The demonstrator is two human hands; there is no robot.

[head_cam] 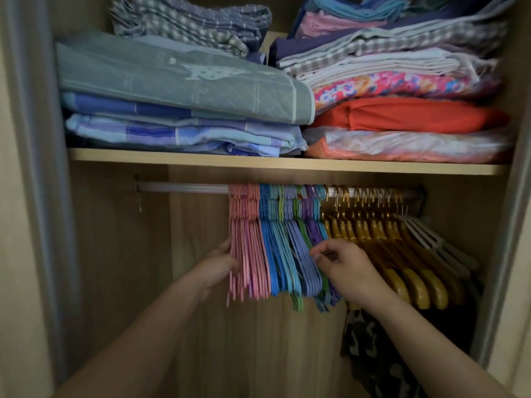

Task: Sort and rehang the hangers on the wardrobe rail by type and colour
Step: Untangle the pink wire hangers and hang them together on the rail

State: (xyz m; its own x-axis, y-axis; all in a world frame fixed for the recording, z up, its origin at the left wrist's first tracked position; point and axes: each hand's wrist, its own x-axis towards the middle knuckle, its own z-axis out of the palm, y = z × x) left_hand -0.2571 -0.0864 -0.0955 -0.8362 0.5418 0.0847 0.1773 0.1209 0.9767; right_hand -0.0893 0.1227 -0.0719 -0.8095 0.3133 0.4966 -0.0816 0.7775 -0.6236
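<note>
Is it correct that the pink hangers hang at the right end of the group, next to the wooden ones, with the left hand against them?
Not quite. The head view shows the pink hangers at the left end, far from the wooden hangers. The left hand does rest against them.

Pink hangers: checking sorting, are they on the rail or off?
On: the pink hangers hang hooked over the rail.
</note>
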